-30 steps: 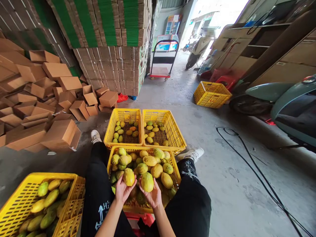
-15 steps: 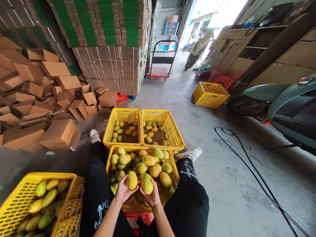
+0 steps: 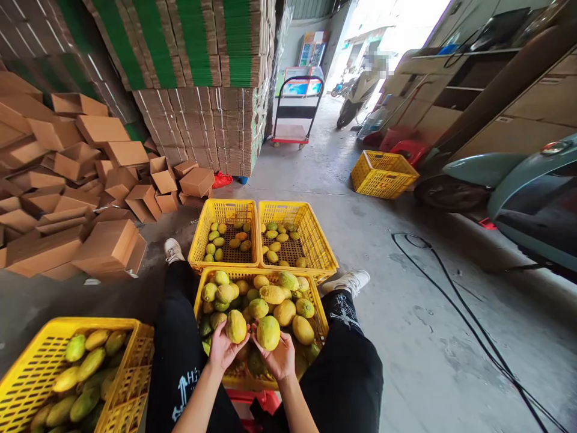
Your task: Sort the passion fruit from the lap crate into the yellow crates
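Note:
Held up in my left hand (image 3: 224, 350) is a yellow-green papaya (image 3: 236, 326), with my fingers curled around its underside. A second papaya (image 3: 268, 333), smoother and greener, rests in the grip of my right hand (image 3: 280, 358). The two fruits are side by side with a small gap between them. Both hands hover over a yellow crate (image 3: 197, 296) between my legs, filled with yellow and green papayas (image 3: 285, 313). Beyond it stand two more yellow crates, a left one (image 3: 225, 202) and a right one (image 3: 319, 237), each with several papayas on the bottom.
Another crate (image 3: 42, 328) of longer papayas stands at my left. Cardboard boxes (image 3: 108, 246) lie heaped at the far left beside stacked flat cartons (image 3: 198, 120). A yellow crate (image 3: 383, 174), hand truck (image 3: 295, 111), black cable (image 3: 455, 288) and scooter (image 3: 536, 198) are ahead and right.
Both papayas have been turned in my hands, and the hands have shifted slightly left and apart. My right fingers have opened out somewhat beneath its fruit. The crates have stayed put.

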`<control>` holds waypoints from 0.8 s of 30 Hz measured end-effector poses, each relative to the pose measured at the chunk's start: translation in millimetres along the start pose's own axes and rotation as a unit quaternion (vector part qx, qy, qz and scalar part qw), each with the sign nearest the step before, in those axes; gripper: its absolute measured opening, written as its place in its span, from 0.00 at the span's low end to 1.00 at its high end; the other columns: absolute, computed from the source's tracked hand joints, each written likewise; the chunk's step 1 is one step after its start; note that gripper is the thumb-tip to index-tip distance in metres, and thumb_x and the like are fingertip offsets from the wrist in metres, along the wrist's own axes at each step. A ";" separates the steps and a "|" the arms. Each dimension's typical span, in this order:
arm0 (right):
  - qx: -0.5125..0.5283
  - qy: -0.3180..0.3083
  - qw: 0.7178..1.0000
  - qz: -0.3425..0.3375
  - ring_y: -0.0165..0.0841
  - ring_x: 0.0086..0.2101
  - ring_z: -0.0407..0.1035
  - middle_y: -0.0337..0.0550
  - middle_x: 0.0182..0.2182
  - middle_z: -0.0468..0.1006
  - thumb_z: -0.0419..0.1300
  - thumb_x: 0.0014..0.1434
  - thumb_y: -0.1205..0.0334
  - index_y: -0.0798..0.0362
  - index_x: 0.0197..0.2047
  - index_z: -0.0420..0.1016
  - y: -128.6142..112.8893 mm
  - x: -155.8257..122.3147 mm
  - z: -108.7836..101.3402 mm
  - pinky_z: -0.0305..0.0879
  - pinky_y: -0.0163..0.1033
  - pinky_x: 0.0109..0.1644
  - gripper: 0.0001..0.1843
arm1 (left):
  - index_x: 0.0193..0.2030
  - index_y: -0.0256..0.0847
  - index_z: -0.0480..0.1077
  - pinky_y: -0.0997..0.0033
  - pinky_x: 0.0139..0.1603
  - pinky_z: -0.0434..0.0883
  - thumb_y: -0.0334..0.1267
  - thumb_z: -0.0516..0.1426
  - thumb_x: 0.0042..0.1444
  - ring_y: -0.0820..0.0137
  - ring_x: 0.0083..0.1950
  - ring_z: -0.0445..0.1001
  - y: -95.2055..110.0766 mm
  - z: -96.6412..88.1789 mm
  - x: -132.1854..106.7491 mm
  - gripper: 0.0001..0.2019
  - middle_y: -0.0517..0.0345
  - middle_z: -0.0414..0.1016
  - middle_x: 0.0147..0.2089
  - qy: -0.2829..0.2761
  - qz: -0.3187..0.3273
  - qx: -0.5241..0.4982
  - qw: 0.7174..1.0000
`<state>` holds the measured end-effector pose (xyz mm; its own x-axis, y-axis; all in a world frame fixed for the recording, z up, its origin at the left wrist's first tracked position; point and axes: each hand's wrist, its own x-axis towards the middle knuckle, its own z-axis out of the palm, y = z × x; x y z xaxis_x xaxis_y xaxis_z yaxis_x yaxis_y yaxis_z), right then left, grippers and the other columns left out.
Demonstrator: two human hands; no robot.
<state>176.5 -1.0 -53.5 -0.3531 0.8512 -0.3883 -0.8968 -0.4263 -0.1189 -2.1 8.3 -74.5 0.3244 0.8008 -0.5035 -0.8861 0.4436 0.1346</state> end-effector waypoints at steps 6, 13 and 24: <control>0.022 0.088 0.996 0.001 0.39 0.38 0.75 0.48 0.35 0.81 0.61 0.51 0.53 0.57 0.37 0.75 1.7 0.7 -0.1 0.70 0.48 0.47 0.15 | 0.44 0.40 0.71 0.55 0.50 0.68 0.39 0.55 0.56 0.58 0.49 0.74 -2.7 4.9 -3.1 0.11 0.50 0.78 0.42 0.029 -0.043 0.026 0.998; 0.002 0.108 0.994 0.014 0.38 0.36 0.76 0.47 0.32 0.82 0.62 0.52 0.55 0.57 0.35 0.76 5.1 -0.1 5.2 0.72 0.47 0.44 0.13 | 0.47 0.38 0.68 0.58 0.46 0.70 0.41 0.55 0.56 0.61 0.47 0.75 -4.7 13.0 -5.0 0.14 0.49 0.77 0.44 0.047 -0.049 0.052 0.996; 0.007 0.022 1.000 0.011 0.45 0.51 0.69 0.50 0.44 0.78 0.59 0.48 0.55 0.55 0.41 0.74 1.1 -2.2 7.4 0.68 0.55 0.49 0.18 | 0.55 0.37 0.66 0.60 0.43 0.71 0.44 0.52 0.57 0.57 0.48 0.73 -4.6 9.5 -2.3 0.21 0.43 0.76 0.44 0.053 -0.022 0.019 0.998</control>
<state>174.3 -1.1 -46.1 -0.3602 0.8276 -0.4304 -0.8928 -0.4397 -0.0982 4.3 8.3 -65.8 0.3236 0.7347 -0.5962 -0.8585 0.4929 0.1415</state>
